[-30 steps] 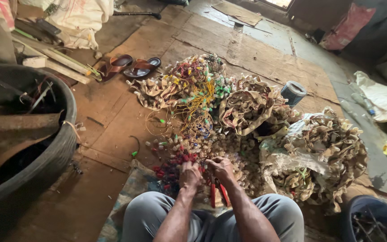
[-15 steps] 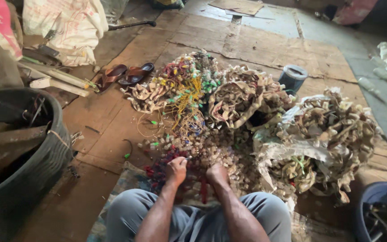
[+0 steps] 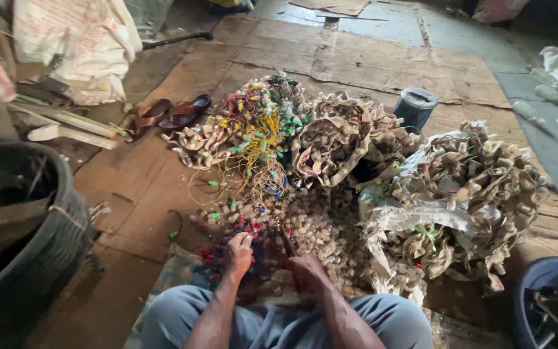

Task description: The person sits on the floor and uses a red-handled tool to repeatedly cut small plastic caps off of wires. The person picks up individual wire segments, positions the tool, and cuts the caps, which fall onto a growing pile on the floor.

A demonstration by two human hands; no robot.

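The person sits on the floor with a big heap of small beige plugs and coloured wires (image 3: 305, 220) just before the knees. The left hand (image 3: 238, 253) is closed on a bunch of red pieces (image 3: 253, 234) at the near edge of the heap. The right hand (image 3: 305, 271) grips a thin tool with a red handle (image 3: 290, 249); its tip is hidden. Torn sacks full of beige parts (image 3: 466, 187) lie to the right. A black tub (image 3: 46, 258) at the left holds brown scrap. A blue tub (image 3: 544, 284) at the right holds metal rods. Brown sandals (image 3: 172, 113) lie beyond.

Soft, even daylight (dimmer at left edge), weak shadows, slight wide-angle distortion.
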